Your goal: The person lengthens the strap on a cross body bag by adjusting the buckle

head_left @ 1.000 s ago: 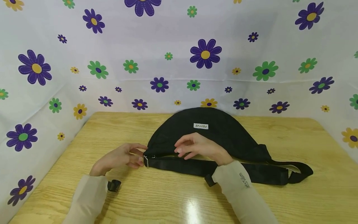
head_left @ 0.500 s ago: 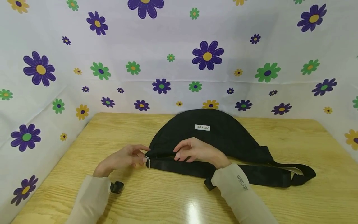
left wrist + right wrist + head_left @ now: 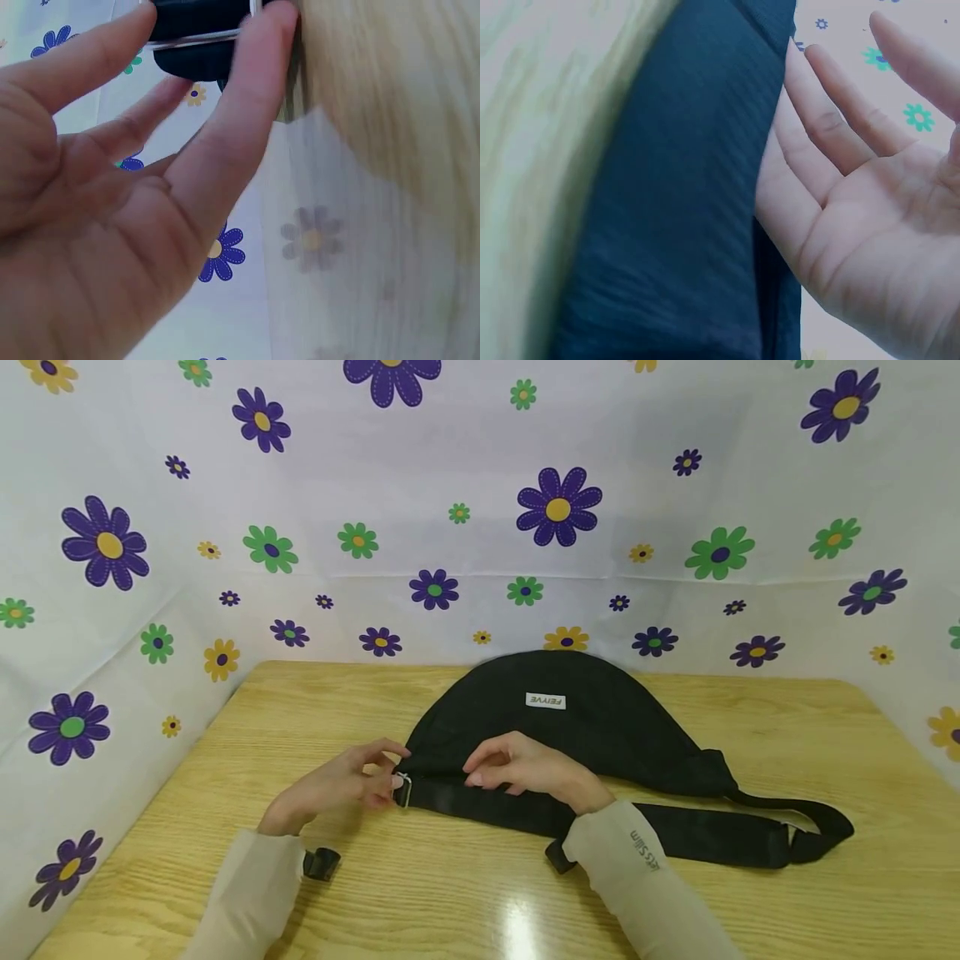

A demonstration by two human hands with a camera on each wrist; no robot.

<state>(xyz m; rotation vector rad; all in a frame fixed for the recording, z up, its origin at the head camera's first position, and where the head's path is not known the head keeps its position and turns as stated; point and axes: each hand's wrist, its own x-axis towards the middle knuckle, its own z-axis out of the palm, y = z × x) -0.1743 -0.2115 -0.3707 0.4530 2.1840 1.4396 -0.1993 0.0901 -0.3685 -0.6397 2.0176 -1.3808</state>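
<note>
A black half-moon waist bag (image 3: pixel 615 727) lies on the table with a small white label, its lettering upside down. Its black strap (image 3: pixel 487 804) runs along the near side. At the strap's left end is a silver metal buckle (image 3: pixel 406 791). My left hand (image 3: pixel 330 785) pinches that end between thumb and fingers; the left wrist view shows the metal edge of the buckle (image 3: pixel 202 37) between them. My right hand (image 3: pixel 536 768) hovers over the bag's lower edge, fingers loosely bent. In the right wrist view this hand (image 3: pixel 877 217) is beside the black fabric, holding nothing.
A wooden table (image 3: pixel 420 910) carries the bag. A white flowered cloth (image 3: pixel 465 460) hangs behind it and at both sides. On the right, the strap loops out in a bend (image 3: pixel 828 822) past the bag.
The left hand has moved slightly right and taken hold of the strap's buckle end, and the bag has shifted a little right. The right hand has lowered toward the strap.
</note>
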